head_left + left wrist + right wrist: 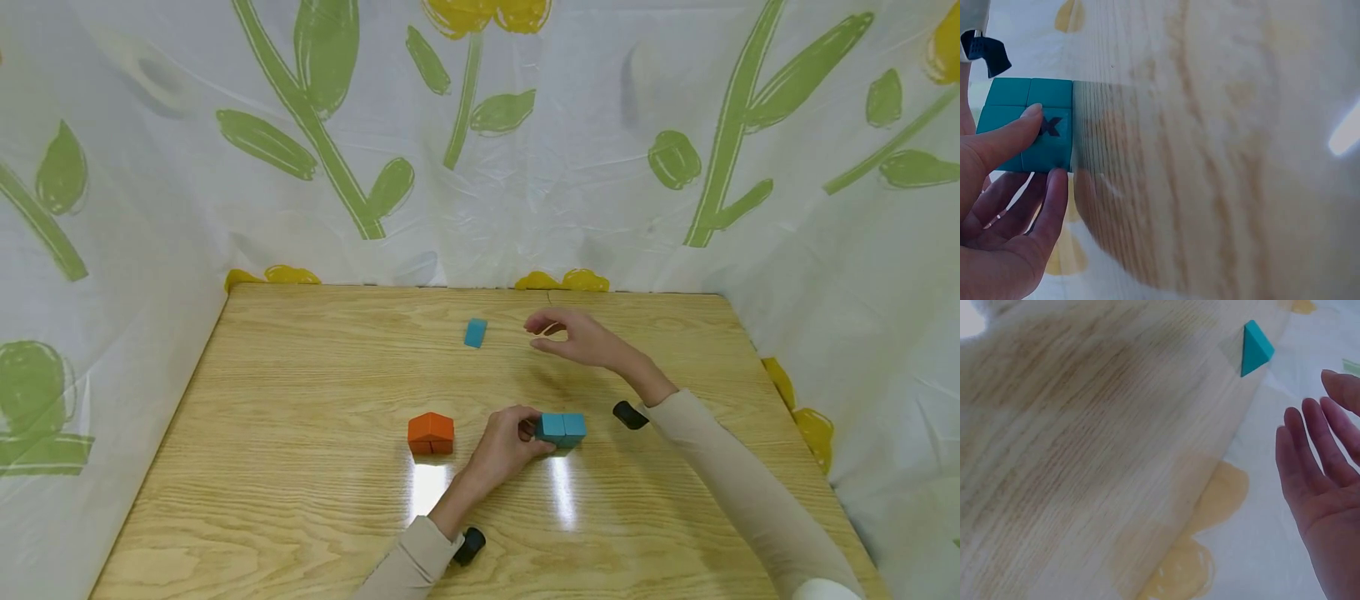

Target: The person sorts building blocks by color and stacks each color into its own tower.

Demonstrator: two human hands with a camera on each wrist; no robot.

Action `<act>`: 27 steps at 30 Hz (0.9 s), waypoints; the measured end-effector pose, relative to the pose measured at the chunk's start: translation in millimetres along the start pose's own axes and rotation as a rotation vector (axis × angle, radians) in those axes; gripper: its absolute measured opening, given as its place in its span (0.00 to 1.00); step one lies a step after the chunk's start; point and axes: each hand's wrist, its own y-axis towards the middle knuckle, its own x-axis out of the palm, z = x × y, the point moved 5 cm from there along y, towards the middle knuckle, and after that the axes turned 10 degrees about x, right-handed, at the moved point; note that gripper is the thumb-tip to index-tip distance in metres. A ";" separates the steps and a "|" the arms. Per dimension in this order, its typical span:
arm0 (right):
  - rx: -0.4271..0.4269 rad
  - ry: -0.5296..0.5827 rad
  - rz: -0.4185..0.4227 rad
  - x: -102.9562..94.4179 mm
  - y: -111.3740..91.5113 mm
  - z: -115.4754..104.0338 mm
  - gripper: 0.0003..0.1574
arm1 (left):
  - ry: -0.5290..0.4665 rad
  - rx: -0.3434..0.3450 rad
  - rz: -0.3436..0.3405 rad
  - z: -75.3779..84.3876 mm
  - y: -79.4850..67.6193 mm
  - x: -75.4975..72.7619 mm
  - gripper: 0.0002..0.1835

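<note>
My left hand (504,446) holds a group of blue blocks (573,427) standing on the table. In the left wrist view its thumb lies over the front of the teal-looking blocks (1054,150), beside a dark X mark, and the fingers are around the lower side. My right hand (573,336) is in the air above the table, fingers gently bent with nothing between them. Left of it, apart from the fingers, lies a small blue triangular block (476,332), a wedge (1256,350) in the right wrist view. An orange house-shaped group of blocks (431,433) stands left of my left hand.
The wooden table (315,375) has a visible back edge against a white curtain (525,200) printed with green stems and yellow flowers. Curtains also hang at both sides. Black wrist-worn pieces show at the left cuff (470,546) and right cuff (630,415).
</note>
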 end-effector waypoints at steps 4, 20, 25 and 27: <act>0.012 -0.038 -0.022 2.0 10.6 1.4 0.21 | -0.004 -0.002 0.002 0.0 0.2 -0.4 0.18; 0.004 -0.071 -0.065 17.9 47.0 7.8 0.25 | -0.005 -0.007 0.004 -1.5 -0.4 0.9 0.20; 0.014 -0.085 -0.083 24.1 58.8 9.1 0.26 | -0.011 -0.022 0.002 -2.4 -1.0 1.0 0.20; 0.011 -0.103 -0.091 26.3 63.4 8.6 0.26 | -0.012 -0.023 0.004 -2.9 -1.1 1.0 0.20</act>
